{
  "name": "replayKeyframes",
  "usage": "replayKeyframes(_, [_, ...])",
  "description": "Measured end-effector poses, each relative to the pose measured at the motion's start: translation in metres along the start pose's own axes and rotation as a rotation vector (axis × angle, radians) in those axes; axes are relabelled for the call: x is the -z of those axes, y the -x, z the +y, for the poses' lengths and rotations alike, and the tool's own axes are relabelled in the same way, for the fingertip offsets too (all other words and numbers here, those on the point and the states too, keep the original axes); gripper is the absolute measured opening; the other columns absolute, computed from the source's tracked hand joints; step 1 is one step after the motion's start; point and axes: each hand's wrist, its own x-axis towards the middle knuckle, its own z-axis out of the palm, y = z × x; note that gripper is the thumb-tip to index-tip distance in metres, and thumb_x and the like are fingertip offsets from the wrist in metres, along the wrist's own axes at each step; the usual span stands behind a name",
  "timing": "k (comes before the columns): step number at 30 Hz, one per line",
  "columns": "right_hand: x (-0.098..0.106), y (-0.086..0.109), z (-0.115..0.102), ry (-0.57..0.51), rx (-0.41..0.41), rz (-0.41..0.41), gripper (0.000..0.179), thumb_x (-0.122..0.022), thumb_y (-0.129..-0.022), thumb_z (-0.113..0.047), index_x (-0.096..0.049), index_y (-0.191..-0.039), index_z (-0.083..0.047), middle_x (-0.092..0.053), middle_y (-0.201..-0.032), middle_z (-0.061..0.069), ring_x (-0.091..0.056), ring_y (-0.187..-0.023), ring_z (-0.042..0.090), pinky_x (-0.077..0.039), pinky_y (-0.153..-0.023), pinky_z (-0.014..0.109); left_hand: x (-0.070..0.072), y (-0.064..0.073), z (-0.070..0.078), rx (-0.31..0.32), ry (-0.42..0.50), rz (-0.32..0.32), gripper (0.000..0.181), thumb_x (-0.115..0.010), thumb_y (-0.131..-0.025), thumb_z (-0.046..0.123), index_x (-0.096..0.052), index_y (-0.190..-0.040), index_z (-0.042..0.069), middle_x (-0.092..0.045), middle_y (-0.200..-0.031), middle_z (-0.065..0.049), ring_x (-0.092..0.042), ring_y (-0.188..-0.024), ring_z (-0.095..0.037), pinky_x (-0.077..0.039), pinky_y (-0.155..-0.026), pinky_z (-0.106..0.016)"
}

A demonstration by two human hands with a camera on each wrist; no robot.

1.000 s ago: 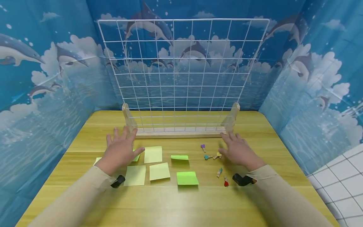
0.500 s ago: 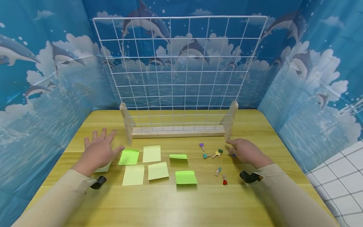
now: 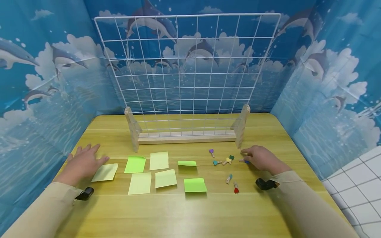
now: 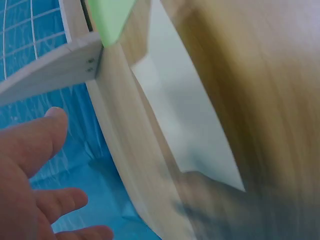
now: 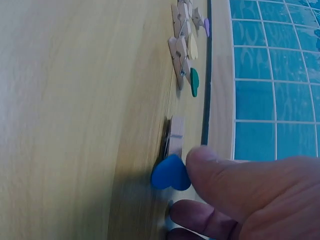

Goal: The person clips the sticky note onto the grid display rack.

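Observation:
My left hand [image 3: 80, 167], fingers spread, hovers at the left beside a pale yellow sticky note [image 3: 105, 172]. In the left wrist view that note [image 4: 185, 95] lies beyond the thumb and fingers, which hold nothing. On the right, my right hand [image 3: 265, 160] reaches a small wooden clothespin with a blue heart [image 5: 171, 172]. The thumb tip is right at the heart's edge, and the fingers lie below it with a gap to the thumb. Other heart clothespins lie nearby: purple [image 3: 211, 151], dark green [image 3: 231, 157], yellow [image 3: 228, 160], teal [image 3: 215, 163] and red [image 3: 236, 190].
A white wire grid [image 3: 193, 74] stands upright in a wooden base [image 3: 187, 137] at the back of the table. Several yellow and green sticky notes, such as a green one [image 3: 195, 185], lie mid-table. Dolphin-print curtains [image 3: 44, 86] enclose the table.
My left hand has moved left and toward me, uncovering the green and pale yellow notes. My right hand has shifted right, from beside the yellow clothespin to the blue heart one, its fingers drawing in.

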Motion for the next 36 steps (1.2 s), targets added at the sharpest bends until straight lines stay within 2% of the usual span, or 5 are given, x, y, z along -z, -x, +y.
replayKeyframes(6, [0.002, 0.003, 0.002, -0.028, -0.002, -0.011, 0.035, -0.070, -0.102, -0.025, -0.074, -0.128, -0.002, -0.078, -0.113, 0.015, -0.067, -0.091, 0.023, -0.056, -0.082, 0.046, -0.002, 0.002, -0.018, -0.014, -0.013, -0.044, 0.094, -0.051, -0.105, 0.061, -0.029, -0.159, -0.013, -0.038, -0.152, -0.046, -0.034, -0.139, -0.067, -0.035, -0.106, -0.080])
replayKeyframes(10, [0.004, 0.004, 0.004, -0.053, -0.006, -0.032, 0.028, -0.073, -0.100, -0.024, -0.079, -0.121, -0.006, -0.078, -0.114, 0.013, -0.068, -0.093, 0.022, -0.056, -0.082, 0.044, -0.003, 0.000, -0.028, -0.020, 0.005, -0.060, 0.092, -0.050, -0.106, 0.061, -0.036, -0.154, -0.016, -0.048, -0.146, -0.044, -0.045, -0.133, -0.066, -0.044, -0.101, -0.075])
replayKeyframes(19, [0.001, 0.000, 0.013, -0.130, -0.028, -0.059, 0.008, -0.074, -0.098, -0.014, -0.081, -0.102, -0.013, -0.077, -0.096, 0.000, -0.057, -0.078, 0.015, -0.048, -0.071, 0.034, -0.009, -0.004, -0.047, -0.013, 0.065, -0.118, 0.086, -0.048, -0.109, 0.056, -0.041, -0.148, -0.019, -0.054, -0.139, -0.044, -0.051, -0.127, -0.065, -0.047, -0.099, -0.072])
replayKeyframes(26, [-0.004, 0.000, 0.017, -0.135, -0.045, -0.055, 0.008, -0.073, -0.098, -0.012, -0.080, -0.101, -0.014, -0.076, -0.095, -0.002, -0.056, -0.078, 0.015, -0.046, -0.072, 0.033, -0.020, -0.002, -0.055, 0.006, 0.119, -0.113, 0.087, -0.049, -0.107, 0.060, -0.045, -0.148, -0.017, -0.048, -0.146, -0.044, -0.045, -0.131, -0.067, -0.045, -0.101, -0.072])
replayKeyframes(36, [-0.004, 0.001, 0.019, -0.172, -0.025, -0.049, 0.008, -0.073, -0.098, -0.012, -0.080, -0.103, -0.013, -0.075, -0.094, -0.002, -0.054, -0.077, 0.015, -0.044, -0.072, 0.033, -0.024, -0.002, -0.060, 0.016, 0.155, -0.082, 0.087, -0.051, -0.105, 0.062, -0.049, -0.147, -0.015, -0.049, -0.147, -0.042, -0.045, -0.132, -0.066, -0.047, -0.101, -0.070])
